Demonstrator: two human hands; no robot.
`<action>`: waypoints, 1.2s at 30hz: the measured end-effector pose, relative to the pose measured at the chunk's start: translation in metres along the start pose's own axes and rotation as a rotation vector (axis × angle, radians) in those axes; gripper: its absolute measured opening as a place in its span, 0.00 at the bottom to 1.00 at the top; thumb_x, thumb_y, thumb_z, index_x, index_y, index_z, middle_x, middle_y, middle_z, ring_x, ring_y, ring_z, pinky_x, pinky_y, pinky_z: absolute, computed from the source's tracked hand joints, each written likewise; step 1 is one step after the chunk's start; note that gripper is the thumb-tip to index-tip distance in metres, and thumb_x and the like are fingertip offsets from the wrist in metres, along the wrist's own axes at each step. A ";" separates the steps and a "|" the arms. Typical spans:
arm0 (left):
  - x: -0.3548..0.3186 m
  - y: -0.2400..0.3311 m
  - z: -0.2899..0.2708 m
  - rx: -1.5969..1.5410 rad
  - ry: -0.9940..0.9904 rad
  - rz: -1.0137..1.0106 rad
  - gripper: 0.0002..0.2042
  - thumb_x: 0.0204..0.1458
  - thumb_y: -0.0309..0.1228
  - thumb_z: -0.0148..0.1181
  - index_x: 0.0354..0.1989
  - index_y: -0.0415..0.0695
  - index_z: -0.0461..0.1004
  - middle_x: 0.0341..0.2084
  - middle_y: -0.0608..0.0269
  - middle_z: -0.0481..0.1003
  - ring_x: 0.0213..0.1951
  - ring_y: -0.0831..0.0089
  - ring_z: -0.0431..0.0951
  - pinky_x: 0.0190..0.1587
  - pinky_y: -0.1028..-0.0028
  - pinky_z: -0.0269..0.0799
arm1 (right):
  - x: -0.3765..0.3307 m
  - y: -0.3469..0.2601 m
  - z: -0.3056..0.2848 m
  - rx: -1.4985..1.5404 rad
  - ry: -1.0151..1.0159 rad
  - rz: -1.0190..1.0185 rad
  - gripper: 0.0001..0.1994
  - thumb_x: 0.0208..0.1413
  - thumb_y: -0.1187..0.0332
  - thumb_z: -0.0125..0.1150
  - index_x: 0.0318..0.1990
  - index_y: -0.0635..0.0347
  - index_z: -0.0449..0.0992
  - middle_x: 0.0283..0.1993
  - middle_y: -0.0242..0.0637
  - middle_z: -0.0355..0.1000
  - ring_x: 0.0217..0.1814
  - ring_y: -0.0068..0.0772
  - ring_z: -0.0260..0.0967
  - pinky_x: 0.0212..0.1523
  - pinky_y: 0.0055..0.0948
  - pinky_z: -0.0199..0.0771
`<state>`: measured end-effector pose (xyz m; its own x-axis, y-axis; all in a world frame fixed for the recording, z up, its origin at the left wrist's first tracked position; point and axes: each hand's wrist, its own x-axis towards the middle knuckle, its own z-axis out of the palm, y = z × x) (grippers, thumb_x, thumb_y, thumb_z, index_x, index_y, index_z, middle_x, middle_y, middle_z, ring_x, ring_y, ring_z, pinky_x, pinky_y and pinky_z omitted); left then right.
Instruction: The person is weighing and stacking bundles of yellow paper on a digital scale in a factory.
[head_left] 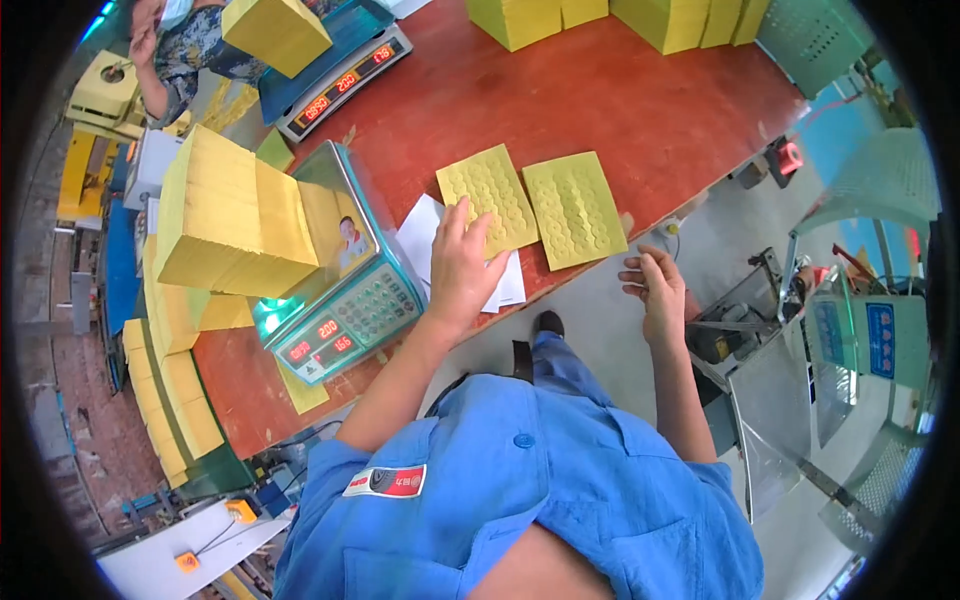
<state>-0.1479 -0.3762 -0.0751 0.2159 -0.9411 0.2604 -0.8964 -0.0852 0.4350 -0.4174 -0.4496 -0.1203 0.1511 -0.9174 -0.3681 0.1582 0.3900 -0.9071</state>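
Note:
Two yellow sheets with rows of raised round patterns lie side by side near the edge of the red table. On the left sheet (488, 190) rest the spread fingers of my left hand (462, 265), with nothing gripped in them. The right sheet (575, 212) is slightly tilted to the other one. My right hand (658, 295) hangs past the table edge, near that sheet's lower corner but apart from it. Its fingers are loosely bent and parted, and I see nothing in them. White paper (510, 284) lies partly hidden under the left hand and left sheet.
A teal digital scale (350, 320) left of my hand bears a yellow paper stack (235, 215). Beyond it, another scale (345, 85) carries a yellow block (277, 35). More stacks (515, 22) stand at the far edge. A co-worker's arm (150, 85) shows upper left; green chairs (880, 190) stand right.

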 end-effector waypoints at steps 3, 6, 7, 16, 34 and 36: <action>0.000 -0.014 0.011 0.028 -0.017 -0.091 0.26 0.44 0.31 0.68 0.53 0.34 0.70 0.61 0.38 0.60 0.62 0.45 0.62 0.63 0.57 0.60 | 0.018 -0.001 0.004 -0.088 -0.078 0.096 0.14 0.61 0.62 0.55 0.47 0.63 0.72 0.36 0.36 0.75 0.34 0.26 0.73 0.34 0.24 0.71; 0.011 -0.028 0.017 0.018 0.019 -0.191 0.27 0.44 0.31 0.68 0.53 0.34 0.70 0.61 0.40 0.61 0.62 0.46 0.62 0.63 0.58 0.61 | 0.028 0.001 0.012 -0.138 -0.077 0.105 0.11 0.58 0.63 0.59 0.38 0.62 0.72 0.29 0.35 0.74 0.28 0.25 0.73 0.28 0.22 0.68; 0.017 -0.032 0.017 0.032 0.042 -0.220 0.27 0.44 0.31 0.68 0.53 0.34 0.70 0.61 0.41 0.62 0.62 0.47 0.63 0.63 0.58 0.61 | 0.029 0.002 0.012 -0.153 -0.081 0.091 0.09 0.58 0.64 0.58 0.36 0.62 0.72 0.28 0.34 0.73 0.27 0.24 0.72 0.27 0.21 0.67; 0.075 -0.051 0.021 0.166 0.150 -0.074 0.23 0.47 0.30 0.64 0.52 0.35 0.71 0.58 0.45 0.67 0.59 0.49 0.66 0.61 0.60 0.63 | 0.035 0.000 -0.006 -0.249 -0.043 -0.171 0.06 0.58 0.70 0.57 0.32 0.64 0.71 0.25 0.34 0.72 0.26 0.21 0.70 0.27 0.21 0.68; 0.033 0.057 0.062 -0.709 -0.126 -0.261 0.16 0.51 0.25 0.63 0.48 0.37 0.73 0.37 0.57 0.76 0.29 0.74 0.77 0.30 0.75 0.75 | 0.023 -0.041 -0.008 -0.407 -0.076 -0.177 0.06 0.61 0.75 0.55 0.41 0.68 0.74 0.30 0.37 0.75 0.29 0.24 0.75 0.27 0.23 0.74; 0.042 0.061 0.049 -1.215 -0.239 -0.514 0.16 0.52 0.24 0.62 0.50 0.37 0.73 0.40 0.60 0.76 0.28 0.78 0.76 0.26 0.78 0.72 | 0.019 -0.046 -0.006 -0.401 -0.080 -0.295 0.05 0.60 0.76 0.55 0.41 0.67 0.75 0.30 0.35 0.75 0.30 0.22 0.74 0.28 0.22 0.75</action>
<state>-0.2123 -0.4372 -0.0795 0.2377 -0.9346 -0.2646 0.2022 -0.2188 0.9546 -0.4282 -0.4855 -0.0867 0.2333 -0.9689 -0.0820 -0.1799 0.0398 -0.9829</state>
